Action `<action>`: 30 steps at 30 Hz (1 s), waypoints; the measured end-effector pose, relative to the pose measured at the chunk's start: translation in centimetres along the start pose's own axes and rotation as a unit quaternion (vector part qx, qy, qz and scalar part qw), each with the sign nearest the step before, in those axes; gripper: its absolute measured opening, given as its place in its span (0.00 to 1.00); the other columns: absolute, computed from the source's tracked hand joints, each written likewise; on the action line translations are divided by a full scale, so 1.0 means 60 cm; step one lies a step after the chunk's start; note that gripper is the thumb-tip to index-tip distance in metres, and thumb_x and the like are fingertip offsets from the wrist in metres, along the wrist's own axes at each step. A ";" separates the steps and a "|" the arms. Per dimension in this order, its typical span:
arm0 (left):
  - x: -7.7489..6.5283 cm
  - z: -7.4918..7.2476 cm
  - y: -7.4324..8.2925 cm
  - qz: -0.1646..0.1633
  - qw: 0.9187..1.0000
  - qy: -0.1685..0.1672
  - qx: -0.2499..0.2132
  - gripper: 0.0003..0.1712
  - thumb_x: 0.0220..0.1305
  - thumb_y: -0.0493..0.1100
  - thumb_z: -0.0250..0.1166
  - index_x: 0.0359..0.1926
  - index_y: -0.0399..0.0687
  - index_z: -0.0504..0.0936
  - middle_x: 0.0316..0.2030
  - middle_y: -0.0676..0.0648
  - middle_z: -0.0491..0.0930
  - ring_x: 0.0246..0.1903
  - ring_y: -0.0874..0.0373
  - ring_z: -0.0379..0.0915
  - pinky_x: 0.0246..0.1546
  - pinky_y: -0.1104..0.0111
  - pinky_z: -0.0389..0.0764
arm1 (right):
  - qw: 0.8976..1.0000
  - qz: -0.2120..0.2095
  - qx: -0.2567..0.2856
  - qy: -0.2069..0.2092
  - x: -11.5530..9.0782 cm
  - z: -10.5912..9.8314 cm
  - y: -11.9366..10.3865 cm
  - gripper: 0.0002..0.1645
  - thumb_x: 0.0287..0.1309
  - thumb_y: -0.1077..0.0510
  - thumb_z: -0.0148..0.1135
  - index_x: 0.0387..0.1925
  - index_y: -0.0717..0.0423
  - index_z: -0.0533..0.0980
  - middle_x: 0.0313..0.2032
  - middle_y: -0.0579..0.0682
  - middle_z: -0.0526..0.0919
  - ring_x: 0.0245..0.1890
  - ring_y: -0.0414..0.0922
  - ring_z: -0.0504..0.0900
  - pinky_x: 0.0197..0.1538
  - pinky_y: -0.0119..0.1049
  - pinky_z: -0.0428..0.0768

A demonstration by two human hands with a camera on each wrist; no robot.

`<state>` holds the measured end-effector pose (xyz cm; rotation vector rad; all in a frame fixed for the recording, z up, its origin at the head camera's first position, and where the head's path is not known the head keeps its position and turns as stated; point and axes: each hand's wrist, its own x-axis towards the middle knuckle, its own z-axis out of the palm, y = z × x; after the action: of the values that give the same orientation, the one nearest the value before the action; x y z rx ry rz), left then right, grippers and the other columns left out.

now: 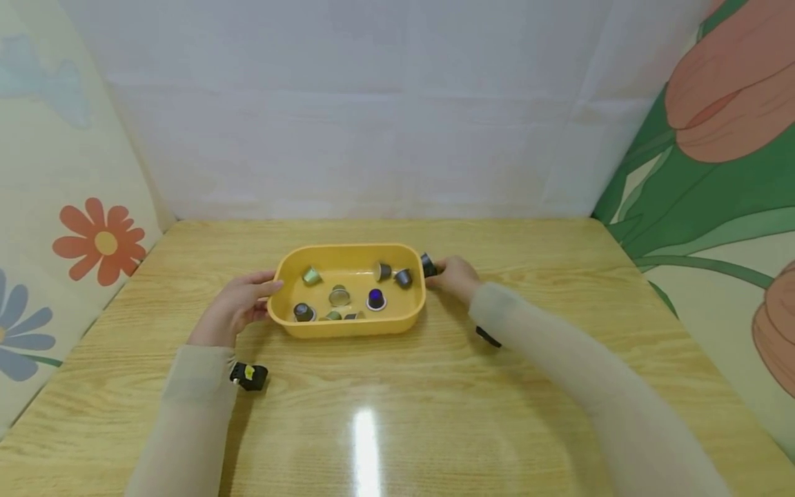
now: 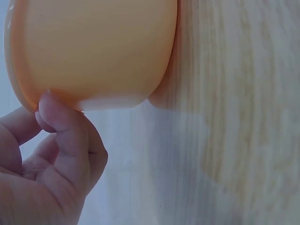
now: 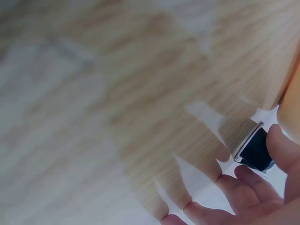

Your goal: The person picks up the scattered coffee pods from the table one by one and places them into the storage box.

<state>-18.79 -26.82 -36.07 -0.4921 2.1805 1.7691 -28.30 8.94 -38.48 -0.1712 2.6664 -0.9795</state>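
Observation:
A yellow tub (image 1: 354,330) stands on the wooden table with several coffee capsules inside. At its left end my left hand (image 1: 239,304) grips the rim, thumb over the edge; the left wrist view shows that hand (image 2: 61,159) against the tub's wall (image 2: 98,51). Just outside the right end, my right hand (image 1: 456,276) pinches a dark coffee capsule (image 1: 428,265) between thumb and fingers. Close up, this capsule (image 3: 255,149) has a pale rim and is held near the tabletop, beside the tub. The tub holds a light green capsule (image 1: 312,276) and a purple-topped capsule (image 1: 375,299).
More capsules in the tub include a dark one (image 1: 303,312), a silver-faced one (image 1: 339,295) and a dark grey one (image 1: 404,278). White cloth (image 1: 373,124) hangs behind the wooden table (image 1: 435,414). Flower-printed panels (image 1: 105,241) flank both sides.

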 end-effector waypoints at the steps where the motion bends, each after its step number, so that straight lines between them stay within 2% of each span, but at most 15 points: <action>1: 0.000 0.000 0.000 0.000 1.000 0.000 -0.001 0.35 0.73 0.44 0.55 0.75 0.41 0.53 0.46 0.47 0.69 0.27 0.63 0.70 0.29 0.74 0.78 | 1.000 0.000 -0.003 0.002 0.000 0.000 0.000 0.27 0.58 0.51 0.69 0.58 0.55 0.78 0.58 0.55 0.77 0.61 0.53 0.72 0.66 0.45 0.65; 10: 0.002 0.001 0.002 -0.006 1.000 0.003 -0.003 0.35 0.73 0.44 0.55 0.75 0.41 0.53 0.49 0.45 0.68 0.28 0.62 0.70 0.29 0.73 0.79 | 1.000 0.008 -0.011 0.004 0.003 -0.005 -0.003 0.27 0.59 0.51 0.69 0.58 0.55 0.78 0.58 0.55 0.78 0.60 0.53 0.72 0.65 0.44 0.66; 16: 0.002 0.000 0.001 0.000 1.000 -0.001 -0.007 0.36 0.73 0.44 0.55 0.75 0.40 0.53 0.46 0.47 0.70 0.27 0.62 0.71 0.29 0.73 0.79 | 1.000 0.014 -0.012 0.005 0.006 -0.006 -0.008 0.30 0.57 0.48 0.70 0.59 0.55 0.77 0.58 0.55 0.77 0.60 0.53 0.72 0.64 0.44 0.68; 21: 0.001 -0.002 0.000 0.004 1.000 -0.002 -0.010 0.36 0.73 0.44 0.55 0.75 0.40 0.52 0.45 0.48 0.70 0.27 0.63 0.71 0.29 0.73 0.79 | 1.000 0.019 -0.021 0.011 0.004 -0.006 -0.014 0.28 0.58 0.49 0.69 0.58 0.55 0.78 0.58 0.55 0.77 0.59 0.52 0.73 0.63 0.43 0.69; 25: 0.001 -0.003 -0.001 0.005 1.000 0.000 -0.008 0.36 0.73 0.44 0.55 0.75 0.40 0.53 0.48 0.46 0.70 0.28 0.62 0.72 0.30 0.73 0.79 | 1.000 0.025 -0.017 0.009 0.001 -0.010 -0.014 0.27 0.59 0.50 0.68 0.58 0.54 0.77 0.58 0.55 0.77 0.60 0.53 0.73 0.64 0.44 0.68; 30: 0.000 -0.001 -0.001 -0.001 1.000 0.003 0.000 0.36 0.73 0.45 0.55 0.75 0.41 0.53 0.51 0.44 0.68 0.29 0.62 0.71 0.30 0.73 0.79 | 1.000 0.024 0.015 0.009 0.003 -0.014 0.002 0.27 0.58 0.52 0.69 0.58 0.57 0.78 0.57 0.56 0.78 0.59 0.54 0.73 0.65 0.45 0.66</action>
<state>-18.78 -26.90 -36.12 -0.5007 2.1835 1.7693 -28.73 9.49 -37.99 -0.0915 2.6581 -1.0112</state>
